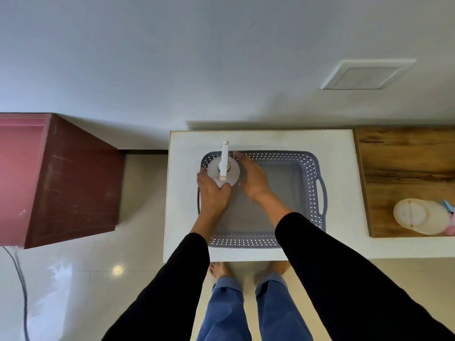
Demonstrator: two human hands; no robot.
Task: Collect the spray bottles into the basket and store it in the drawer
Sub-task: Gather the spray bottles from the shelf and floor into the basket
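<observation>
A grey perforated basket (310,168) with side handles sits on the white cabinet top (339,148). A white spray bottle (234,171) stands upright in the basket's far left corner, its trigger head pointing away from me. My left hand (212,193) wraps the bottle's near left side. My right hand (251,175) lies flat against its right side, fingers extended. A second translucent white bottle (418,215) stands on the wooden surface at the right, outside the basket.
A maroon cabinet (69,178) stands to the left across a gap of tiled floor. The wooden counter (403,153) adjoins the white top on the right, with small pink and blue items (449,212) at its edge. A cable (21,286) hangs at lower left.
</observation>
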